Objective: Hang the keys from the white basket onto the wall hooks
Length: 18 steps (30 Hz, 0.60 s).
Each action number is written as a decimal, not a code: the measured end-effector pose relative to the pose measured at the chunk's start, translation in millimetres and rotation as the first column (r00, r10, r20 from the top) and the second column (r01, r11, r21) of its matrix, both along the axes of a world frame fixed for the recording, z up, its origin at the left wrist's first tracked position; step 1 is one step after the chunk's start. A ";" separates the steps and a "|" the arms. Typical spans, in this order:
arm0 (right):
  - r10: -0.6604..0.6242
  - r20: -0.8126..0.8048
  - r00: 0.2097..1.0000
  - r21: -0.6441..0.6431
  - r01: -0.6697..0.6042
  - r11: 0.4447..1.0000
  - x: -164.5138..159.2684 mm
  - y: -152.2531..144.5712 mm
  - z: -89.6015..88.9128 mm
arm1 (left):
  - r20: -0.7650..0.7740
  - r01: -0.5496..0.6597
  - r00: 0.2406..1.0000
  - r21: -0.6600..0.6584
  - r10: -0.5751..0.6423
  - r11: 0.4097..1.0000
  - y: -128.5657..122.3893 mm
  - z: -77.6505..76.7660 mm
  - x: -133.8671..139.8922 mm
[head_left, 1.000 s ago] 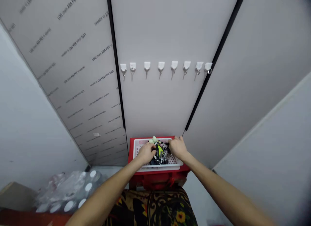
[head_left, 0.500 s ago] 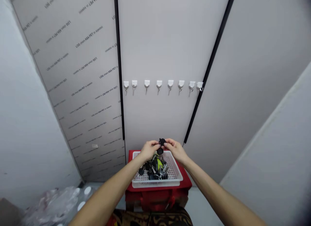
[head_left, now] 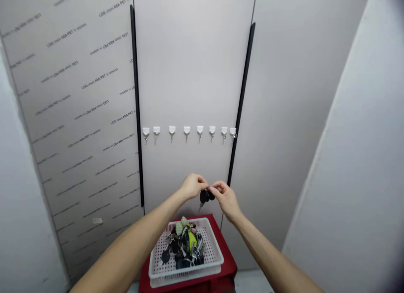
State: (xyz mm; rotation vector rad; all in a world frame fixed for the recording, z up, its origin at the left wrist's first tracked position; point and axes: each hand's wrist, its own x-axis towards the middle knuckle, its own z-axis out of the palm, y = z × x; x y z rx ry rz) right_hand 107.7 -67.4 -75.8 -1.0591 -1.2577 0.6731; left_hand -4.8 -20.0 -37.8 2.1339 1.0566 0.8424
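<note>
Pinching rounded black keys (head_left: 206, 196) with left hand (head_left: 193, 186) and right hand (head_left: 226, 198) above perforated white basket (head_left: 186, 273).

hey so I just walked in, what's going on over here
A person's left hand and right hand together hold up a small black bunch, apparently keys. Below them, a white basket sits on a red surface, holding a jumbled pile of key rings and tags. On the panel facing the person is a row of eight white hooks.
</note>
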 end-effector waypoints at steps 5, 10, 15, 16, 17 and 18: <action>0.043 -0.151 0.988 -0.070 -0.054 0.996 32.8 13.1 39.6 | 0.058 -0.022 0.998 0.079 0.017 0.997 12.5 29.1 37.5; 0.019 -0.037 0.999 -0.017 -0.019 1.000 62.4 21.0 80.6 | 0.135 -0.092 0.988 0.152 0.071 0.984 23.0 63.2 68.0; -0.223 -0.031 0.974 0.086 0.225 0.971 81.3 39.9 112.7 | 0.324 -0.054 0.946 0.151 0.002 0.987 31.1 74.0 91.3; -0.272 -0.057 0.961 0.098 0.277 0.956 85.0 45.8 118.0 | 0.344 -0.051 0.939 0.142 -0.001 0.989 32.9 71.4 93.7; -0.314 -0.080 0.946 0.101 0.321 0.942 88.8 52.0 122.9 | 0.350 -0.048 0.937 0.133 -0.002 0.990 34.7 67.8 94.8; -0.350 -0.097 0.932 0.098 0.358 0.928 92.5 58.0 127.3 | 0.344 -0.043 0.939 0.125 -0.003 0.991 36.2 63.3 94.6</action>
